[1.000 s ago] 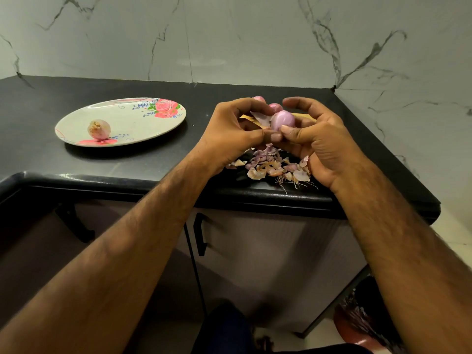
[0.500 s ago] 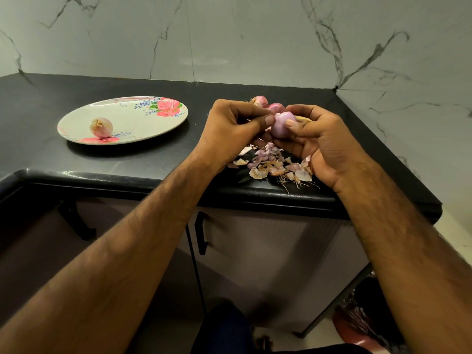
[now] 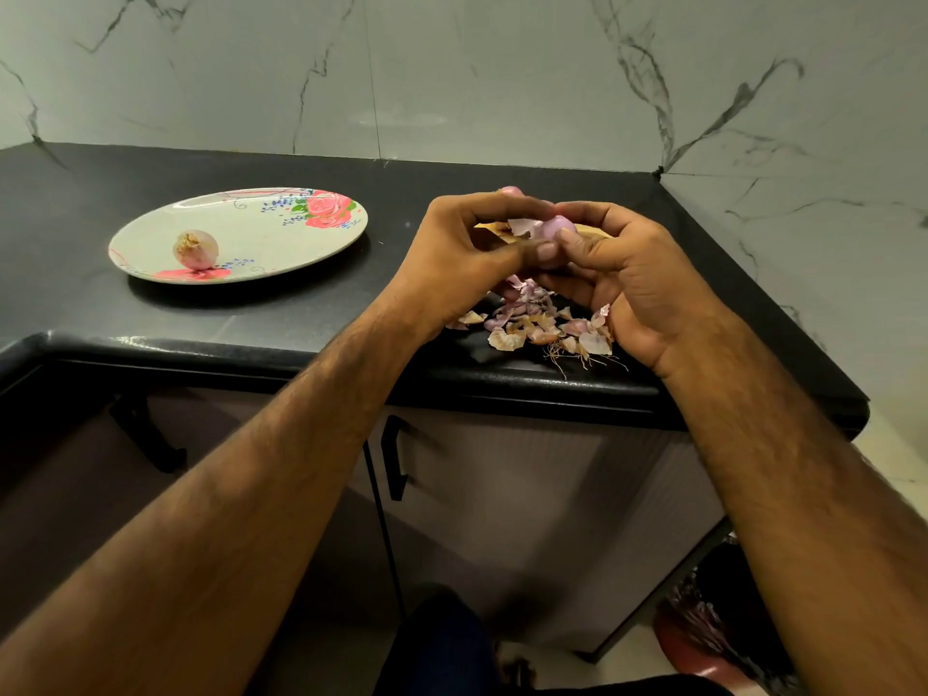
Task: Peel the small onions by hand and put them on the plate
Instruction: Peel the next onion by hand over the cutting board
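— Where is the onion that is being worked on?
— A small onion (image 3: 555, 228) is held up to the right of the plate (image 3: 281, 233), raised above the dark surface (image 3: 301, 313). It is gripped from both sides.
— How is each grip set?
— The bulb is enclosed by the right hand (image 3: 632, 273), whose grip is closed round it, thumb on the near side and fingers curled behind. The grip of the left hand (image 3: 462, 243) is closed on the same onion. Its thumb tip is pressed to the underside, and a pale flap of skin (image 3: 522, 226) is lifted beside the curled fingers.
— What is found on the plate itself?
— One peeled onion (image 3: 196, 249) is seen on its left part, near the front rim.
— And elsewhere?
— A heap of peelings (image 3: 537, 324) is spread on the surface to the right of the plate, beneath the hands. Part of another onion (image 3: 511, 190) is visible right of the plate, beyond the left knuckles. Whether it is peeled cannot be told.
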